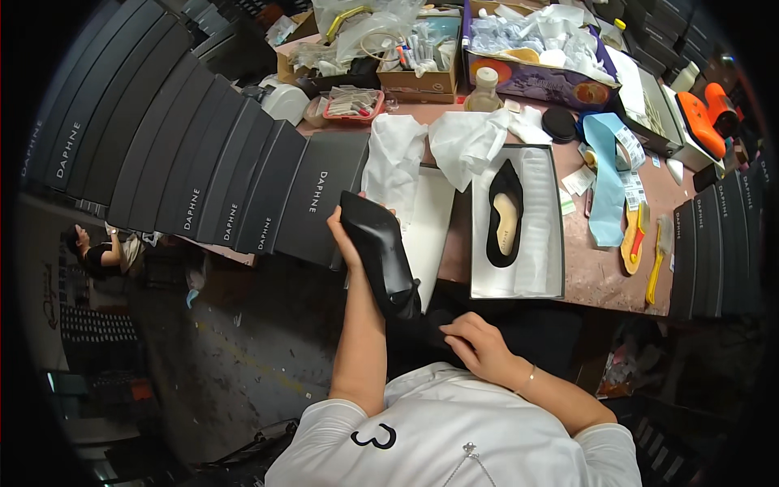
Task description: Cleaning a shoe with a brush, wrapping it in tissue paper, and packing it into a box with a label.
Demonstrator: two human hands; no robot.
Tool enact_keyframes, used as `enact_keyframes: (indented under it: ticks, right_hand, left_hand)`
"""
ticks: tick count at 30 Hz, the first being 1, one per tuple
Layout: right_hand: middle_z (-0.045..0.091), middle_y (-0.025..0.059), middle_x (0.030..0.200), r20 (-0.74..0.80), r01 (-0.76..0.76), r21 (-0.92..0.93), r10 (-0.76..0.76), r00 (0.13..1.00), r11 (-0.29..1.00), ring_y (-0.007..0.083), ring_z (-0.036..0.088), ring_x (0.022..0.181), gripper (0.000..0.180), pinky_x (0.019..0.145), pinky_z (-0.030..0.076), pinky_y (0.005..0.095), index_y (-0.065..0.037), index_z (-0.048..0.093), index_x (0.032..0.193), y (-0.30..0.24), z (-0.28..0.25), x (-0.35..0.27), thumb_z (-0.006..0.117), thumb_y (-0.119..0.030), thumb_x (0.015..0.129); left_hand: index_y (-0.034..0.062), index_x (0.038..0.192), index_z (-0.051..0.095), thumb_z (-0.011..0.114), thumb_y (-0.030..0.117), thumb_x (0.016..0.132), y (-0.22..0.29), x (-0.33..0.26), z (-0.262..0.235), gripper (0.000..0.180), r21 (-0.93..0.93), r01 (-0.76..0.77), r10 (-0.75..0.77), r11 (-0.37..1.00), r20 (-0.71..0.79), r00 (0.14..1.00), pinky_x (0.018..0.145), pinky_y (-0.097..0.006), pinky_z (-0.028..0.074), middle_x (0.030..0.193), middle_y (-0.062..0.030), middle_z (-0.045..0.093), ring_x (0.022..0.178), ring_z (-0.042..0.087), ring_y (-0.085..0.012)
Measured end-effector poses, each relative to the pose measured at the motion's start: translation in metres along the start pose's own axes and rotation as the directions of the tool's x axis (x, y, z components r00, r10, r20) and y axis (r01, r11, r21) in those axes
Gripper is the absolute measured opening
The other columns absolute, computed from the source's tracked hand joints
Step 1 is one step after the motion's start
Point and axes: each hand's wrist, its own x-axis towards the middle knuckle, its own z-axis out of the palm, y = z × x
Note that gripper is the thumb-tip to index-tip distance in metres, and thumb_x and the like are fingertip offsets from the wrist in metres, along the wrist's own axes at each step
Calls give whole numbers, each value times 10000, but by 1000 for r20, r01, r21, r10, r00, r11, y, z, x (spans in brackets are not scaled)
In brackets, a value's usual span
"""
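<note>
My left hand (pixel 344 235) grips a black high-heeled shoe (pixel 378 252), sole up, held over the table's front edge. My right hand (pixel 473 341) is lower, fingers pinched at the shoe's heel end near my lap. A second black shoe (pixel 505 213) with a tan insole lies in an open shoe box (pixel 552 227) lined with white paper, to the right of my hands. The box lid (pixel 430 227) lies just behind the held shoe.
A row of dark shoe boxes (pixel 203 170) fans across the left. White tissue paper (pixel 466 142), a bottle (pixel 484 91), a light blue strip (pixel 604 183), cardboard boxes (pixel 418 77), tools with yellow handles (pixel 649 252) and an orange tool (pixel 702 122) crowd the brown table (pixel 604 280). Another person (pixel 101 256) stands far left.
</note>
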Motion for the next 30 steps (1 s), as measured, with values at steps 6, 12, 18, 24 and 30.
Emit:
enact_keyframes:
  ticks: [6,12,18,24,30]
  right_hand:
    - [585,56,918,85,362,-386,-358,930,848,201,530,704,386,596,420,326,-66,633,1151,-21,16,50,601,-73,766]
    - [603,105,923,-126,-4,-247,-28,992,969,268,593,748,387,614,498,386,-94,658,1130,-7,-14,18,678,-10,752]
    - [566,109,993,331,103,-97,-66,941,990,268,595,832,408,711,510,352,-77,616,1196,-13,-21,37,651,-1,797]
    - [595,156,975,-240,-191,-290,122,963,938,271,656,817,351,730,537,335,-60,630,1159,-14,-108,10,640,15,816]
    - [509,256,1258,-416,-329,-728,-6,910,601,408,526,1118,585,939,427,452,-31,475,1332,80,-152,43,693,-269,845]
  left_hand:
    - [84,1228,480,429,544,884,-8,-18,22,577,78,-141,153,987,-167,974,641,-461,508,838,-169,599,703,581,-343]
    - [64,1292,502,431,531,880,8,-17,15,627,-117,-15,19,993,33,999,713,-427,490,934,-203,579,800,552,-330]
    - [62,1343,458,414,544,873,2,-16,-6,674,-55,80,-73,995,117,990,664,-473,526,935,-195,584,854,594,-350]
    - [-11,1401,403,532,402,929,25,21,4,641,670,-30,120,741,-89,989,877,-279,462,1093,-131,611,984,584,-191]
    - [3,1440,327,679,355,852,0,35,-13,771,982,-101,20,-160,106,994,1072,-396,342,1437,-265,332,1299,398,-374]
